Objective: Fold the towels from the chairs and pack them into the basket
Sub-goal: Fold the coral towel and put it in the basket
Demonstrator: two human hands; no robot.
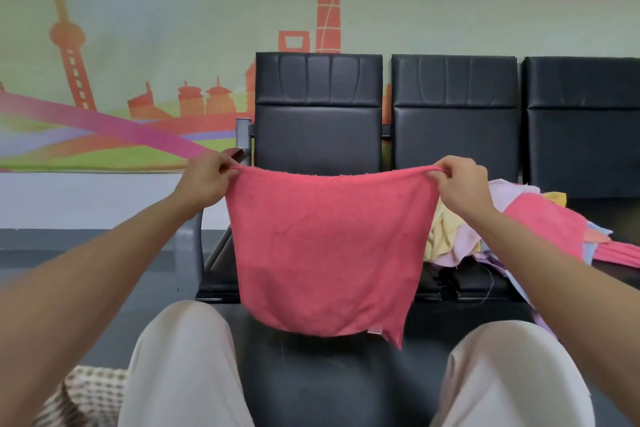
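A row of black padded chairs [318, 128] stands against a wall with a bright painted city picture [104, 107]. On the seat to the right lies a messy pile of soft yellow, purple and pink towels [453, 246]. Part of the pile is hidden behind the right arm. A woven basket with a brown and white check pattern [93, 392] peeks in at the bottom left, beside the person's knees in pale trousers [187, 357]. Both arms reach straight out in front. The left hand [207, 180] pinches one top corner of a pink square fluffy towel [325, 246], and the right hand [460, 184] pinches the other top corner. The towel hangs flat in the air between the hands, in front of the chair and above the knees. Its top edge sags a little in the middle, and its bottom edge is uneven.
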